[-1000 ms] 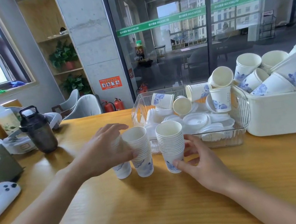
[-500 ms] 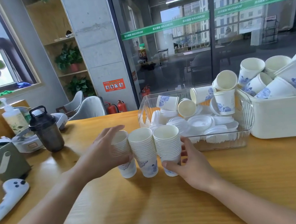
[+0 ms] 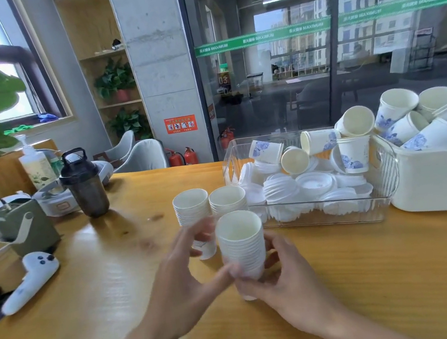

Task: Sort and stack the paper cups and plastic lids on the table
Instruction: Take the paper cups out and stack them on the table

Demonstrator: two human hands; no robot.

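Many loose cups fill the white tub (image 3: pixel 442 187), cut off at the picture's edge. Beside it, the clear box (image 3: pixel 327 220) holds lids. Near that, both hands, left hand (image 3: pixel 188 289) and right hand (image 3: pixel 286 279), hold the front cup stack (image 3: pixel 241 242); its bottom is hidden.

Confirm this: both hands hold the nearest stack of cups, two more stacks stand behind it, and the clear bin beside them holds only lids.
Not quite. In the head view the clear bin holds lids and loose cups too. The rest stands: left hand and right hand hold the nearest stack, with two stacks behind.
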